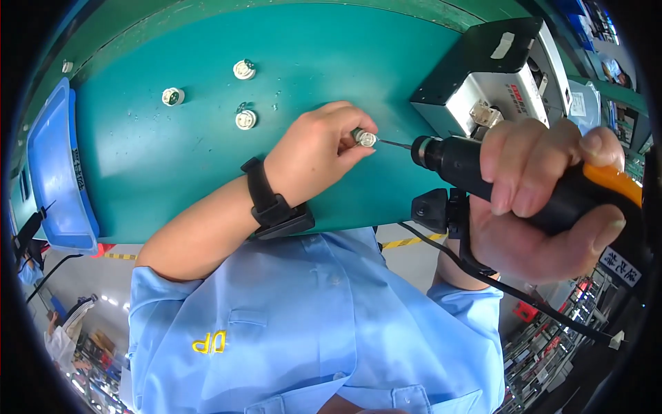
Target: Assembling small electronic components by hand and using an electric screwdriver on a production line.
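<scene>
Between its thumb and fingertips, my left hand [314, 141] pinches a small round white fitting [367, 139] with a dark side, held just above the green mat [345, 62]. Wrapped in my right hand [531, 172] is a black electric screwdriver [458, 163] with an orange part on its body. Its thin bit points left and reaches the edge of the fitting; whether it touches a screw is too small to tell. Three similar white fittings [245, 119] stand on the mat, left of and beyond my left hand.
A blue tray [43, 172] lies at the left edge, with another dark screwdriver [29, 231] beside it. A black-and-white box-shaped machine [476, 62] stands at the far right, close to my right hand. A black cable [510, 297] runs below my right wrist.
</scene>
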Motion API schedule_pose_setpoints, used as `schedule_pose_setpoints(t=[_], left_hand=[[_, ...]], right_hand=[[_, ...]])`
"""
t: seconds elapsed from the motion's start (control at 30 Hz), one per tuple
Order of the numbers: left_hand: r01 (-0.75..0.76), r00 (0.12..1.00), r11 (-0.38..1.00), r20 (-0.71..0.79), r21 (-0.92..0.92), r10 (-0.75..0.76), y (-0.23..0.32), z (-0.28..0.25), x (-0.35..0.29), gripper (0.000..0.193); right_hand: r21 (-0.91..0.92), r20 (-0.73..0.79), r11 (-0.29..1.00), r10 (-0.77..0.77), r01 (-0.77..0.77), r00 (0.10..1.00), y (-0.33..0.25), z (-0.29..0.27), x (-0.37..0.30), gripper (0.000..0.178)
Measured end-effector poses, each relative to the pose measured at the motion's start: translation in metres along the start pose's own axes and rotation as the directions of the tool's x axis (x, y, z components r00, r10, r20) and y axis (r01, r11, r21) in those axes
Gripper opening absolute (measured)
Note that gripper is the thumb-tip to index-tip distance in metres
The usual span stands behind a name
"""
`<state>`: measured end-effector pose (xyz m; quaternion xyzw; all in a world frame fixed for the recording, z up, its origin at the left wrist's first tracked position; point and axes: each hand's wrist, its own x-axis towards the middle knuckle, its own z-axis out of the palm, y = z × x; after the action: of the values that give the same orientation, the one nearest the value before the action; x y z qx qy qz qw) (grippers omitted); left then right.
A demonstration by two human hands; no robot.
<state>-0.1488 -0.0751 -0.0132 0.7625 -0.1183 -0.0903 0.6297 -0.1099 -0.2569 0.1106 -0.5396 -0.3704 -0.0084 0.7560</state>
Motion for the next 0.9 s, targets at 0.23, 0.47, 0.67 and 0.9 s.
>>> schedule_pose_setpoints(t=[0.23,0.47,0.67,0.9], left_hand=[[0.002,1.000,1.000,-0.011,-0.009,-0.002,0.008,-0.003,-0.002,0.027],[-0.230,0.960,0.960,-0.123,0.161,0.251,0.017,-0.008,-0.007,0.027],[-0.247,0.966,0.968,-0.092,-0.052,0.241,0.009,-0.007,-0.006,0.021],[-0.243,0.964,0.970,-0.109,0.007,0.243,0.014,-0.006,0.004,0.028]], right_hand=[[-0.015,0.021,0.998,0.058,-0.057,0.998,0.002,0.007,0.009,0.051],[-0.042,-0.140,0.999,0.022,-0.028,0.990,-0.018,0.036,0.006,0.047],[0.004,0.211,0.995,0.093,-0.096,0.973,-0.029,0.022,0.020,0.045],[-0.060,0.074,0.996,0.066,-0.061,0.995,-0.031,0.028,0.009,0.043]])
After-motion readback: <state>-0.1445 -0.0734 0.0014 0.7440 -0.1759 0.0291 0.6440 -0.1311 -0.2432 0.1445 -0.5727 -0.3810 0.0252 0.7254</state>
